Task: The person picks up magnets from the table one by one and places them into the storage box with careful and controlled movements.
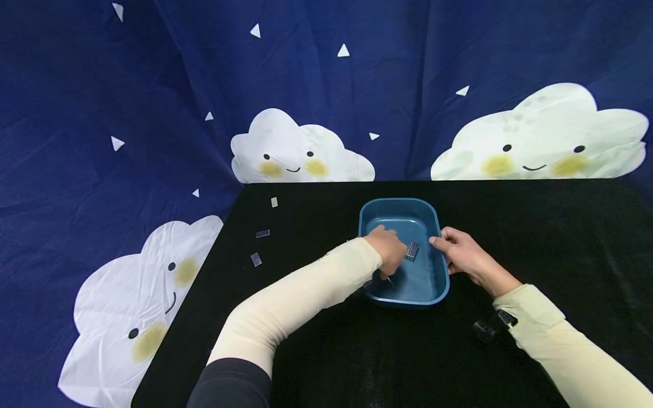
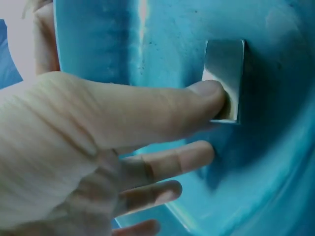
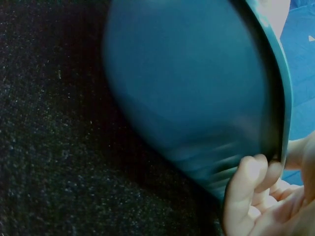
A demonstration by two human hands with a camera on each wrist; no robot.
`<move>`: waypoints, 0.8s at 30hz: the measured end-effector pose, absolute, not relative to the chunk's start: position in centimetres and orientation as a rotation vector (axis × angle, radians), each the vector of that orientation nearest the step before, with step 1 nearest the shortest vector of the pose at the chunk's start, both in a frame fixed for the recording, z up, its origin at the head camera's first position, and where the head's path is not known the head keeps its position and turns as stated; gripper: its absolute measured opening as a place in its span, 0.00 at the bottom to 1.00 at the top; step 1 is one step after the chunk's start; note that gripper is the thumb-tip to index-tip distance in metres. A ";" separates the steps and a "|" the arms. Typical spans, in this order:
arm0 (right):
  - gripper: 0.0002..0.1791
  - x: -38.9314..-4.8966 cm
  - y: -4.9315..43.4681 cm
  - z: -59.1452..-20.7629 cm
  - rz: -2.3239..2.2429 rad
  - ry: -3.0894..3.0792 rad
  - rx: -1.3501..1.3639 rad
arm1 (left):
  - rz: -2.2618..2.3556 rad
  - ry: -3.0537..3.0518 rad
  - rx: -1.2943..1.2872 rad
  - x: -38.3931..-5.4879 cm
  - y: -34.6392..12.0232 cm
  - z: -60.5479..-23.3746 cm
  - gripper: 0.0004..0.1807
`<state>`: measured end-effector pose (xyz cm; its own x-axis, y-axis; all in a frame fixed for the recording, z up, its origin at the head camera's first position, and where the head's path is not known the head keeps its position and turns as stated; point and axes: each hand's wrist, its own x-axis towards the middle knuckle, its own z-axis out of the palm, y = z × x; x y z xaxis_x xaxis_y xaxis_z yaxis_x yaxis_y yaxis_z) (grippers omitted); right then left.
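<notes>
My left hand [image 1: 389, 249] reaches down into a blue plastic tub [image 1: 403, 300]. In the left wrist view, its thumb lies on the face of a small, shiny, mirror-like rectangular plate [image 2: 224, 69], and the index finger is hidden behind the thumb. The other fingers are loosely bent below. Beside that hand, on the tub floor, lies a small group of similar dark, shiny strips [image 1: 411, 250] side by side. My right hand [image 1: 466, 255] grips the tub's right rim, thumb over the inner side and fingers against the outer wall.
On the black-covered table [image 1: 316, 351], left of the tub, lie three small rectangular plates: a pale one [image 1: 274, 202] at the back, a darker one [image 1: 262, 233], and another [image 1: 256, 259] nearer. A blue curtain [image 1: 316, 73] with clouds hangs behind and to the left.
</notes>
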<state>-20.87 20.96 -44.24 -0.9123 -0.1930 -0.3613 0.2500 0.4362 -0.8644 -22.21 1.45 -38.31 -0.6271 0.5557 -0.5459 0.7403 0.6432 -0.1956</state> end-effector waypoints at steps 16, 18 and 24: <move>0.11 -21.0 20.9 -44.1 -1.474 2.269 0.052 | -0.625 2.369 0.947 -22.4 1.6 -38.3 0.14; 0.11 -21.0 20.9 -44.2 -1.474 2.270 0.054 | -0.613 2.362 0.937 -22.4 1.6 -38.2 0.14; 0.11 -21.1 20.9 -44.3 -1.470 2.269 0.063 | -0.507 2.360 0.905 -22.8 1.3 -37.7 0.08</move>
<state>-21.08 20.93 -44.32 -0.9049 -0.1927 -0.3796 0.2675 0.4361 -0.8592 -22.77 1.30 -37.70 -0.6178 0.4877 -0.6169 0.6979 0.7015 -0.1444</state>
